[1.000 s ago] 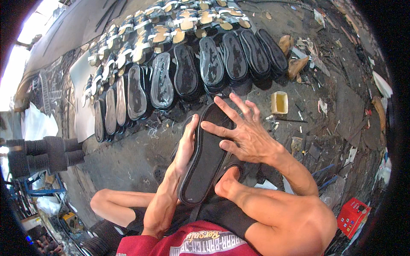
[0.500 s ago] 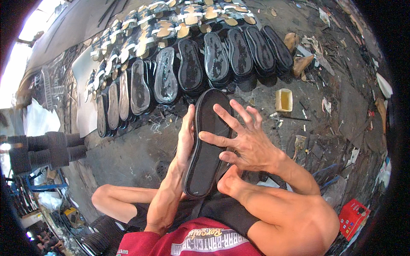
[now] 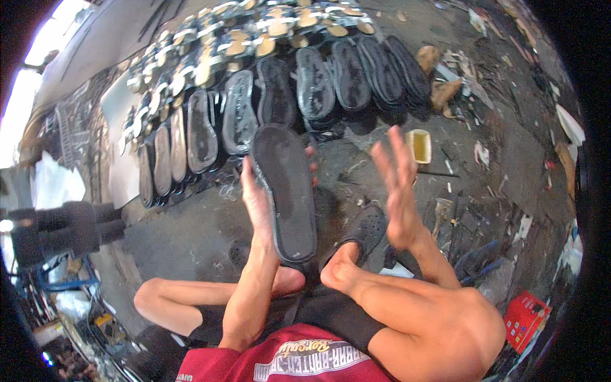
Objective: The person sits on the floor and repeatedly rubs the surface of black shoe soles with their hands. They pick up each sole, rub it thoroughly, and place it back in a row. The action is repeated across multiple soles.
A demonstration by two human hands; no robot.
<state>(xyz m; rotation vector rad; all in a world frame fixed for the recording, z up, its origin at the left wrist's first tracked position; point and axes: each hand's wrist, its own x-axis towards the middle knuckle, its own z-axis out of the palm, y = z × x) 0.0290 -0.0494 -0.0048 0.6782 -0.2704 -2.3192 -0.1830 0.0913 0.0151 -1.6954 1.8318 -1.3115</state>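
The person sits on the floor (image 3: 191,235) with knees bent, a red shirt (image 3: 286,360) at the bottom of the view. One foot rests in a dark clog (image 3: 366,229) just in front of the body.

The left hand (image 3: 258,200) holds up a long black shoe sole (image 3: 284,191). The sole stands almost on end, its wide end up and its narrow end down near the feet. The left fingers (image 3: 310,167) are wrapped around its edges, so this hand is gripping the sole. The flat face of the sole looks dull and rough.

The right hand (image 3: 398,191) is in the air beside the sole, not touching it. Its fingers are spread wide and hold nothing. It looks a bit blurry.

I think the step in hand is working on the face of this one sole, with the free hand lifted off it. The next move likely needs the free hand to come to the sole, or to reach the small yellow tub (image 3: 419,145) on the floor a little past it. The left hand must keep the sole steady.

Farther off, a row of black soles (image 3: 305,89) lies side by side on the floor, shiny on top. Behind them sits a bunch of tan and silver shoe pieces (image 3: 254,32). Scraps litter the floor at the right, and a red box (image 3: 527,320) lies near the right knee.
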